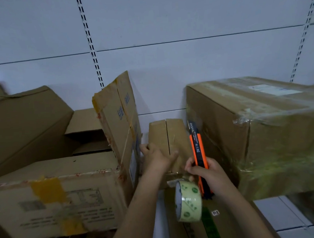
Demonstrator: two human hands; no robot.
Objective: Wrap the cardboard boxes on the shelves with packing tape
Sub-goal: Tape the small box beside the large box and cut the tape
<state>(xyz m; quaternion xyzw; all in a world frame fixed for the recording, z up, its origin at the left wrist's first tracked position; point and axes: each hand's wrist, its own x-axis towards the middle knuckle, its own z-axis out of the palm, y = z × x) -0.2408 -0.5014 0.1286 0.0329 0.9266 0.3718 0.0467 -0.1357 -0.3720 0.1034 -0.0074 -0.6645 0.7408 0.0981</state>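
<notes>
Small cardboard box (169, 138) under left hand (154, 156); right hand (204, 171) grips utility knife (197, 149).

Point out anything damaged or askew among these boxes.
The box at lower left has a torn top edge and patchy yellow tape. A flattened carton leans tilted against it, edges frayed. The big box on the right wears wrinkled, loose clear wrap.

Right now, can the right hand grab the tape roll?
Probably not: the right hand already grips the box cutter. The tape roll hangs just below it, unobstructed, but the fingers are occupied.
</notes>
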